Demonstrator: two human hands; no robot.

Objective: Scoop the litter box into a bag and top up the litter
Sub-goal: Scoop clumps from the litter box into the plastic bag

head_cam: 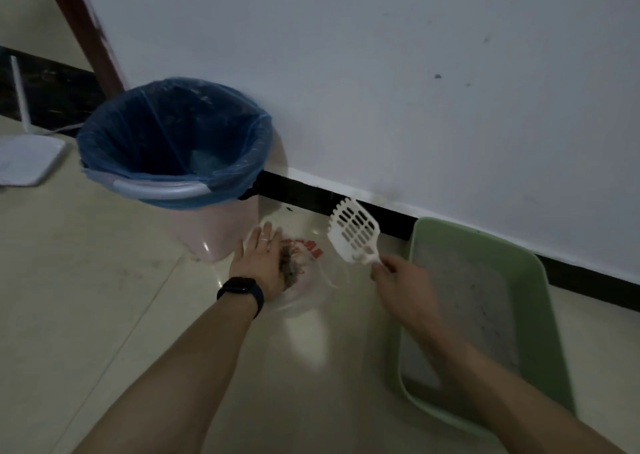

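The left hand (258, 265) is laid flat on the floor (104, 315), fingers straight and spread, pressed onto the near-left edge of a clear plastic bag (308, 291) with red print. A grey-brown heap of clumps (289, 269) is seen inside the bag, right beside the palm. A black wristband (242, 289) is worn on that wrist.

The white slotted scoop (353, 233) is gripped by its handle in the right hand (398, 277), fingers curled round it, and is held tilted above the bag's far-right side, with nothing seen on its blade.

The green litter box (530, 273) is set on the floor to the right, along the black skirting, with pale grey litter (464, 308) spread inside. A pink bin (221, 232) with a blue liner (166, 135) is stood just behind the left hand, and a white router (27, 157) is seen at the left edge.
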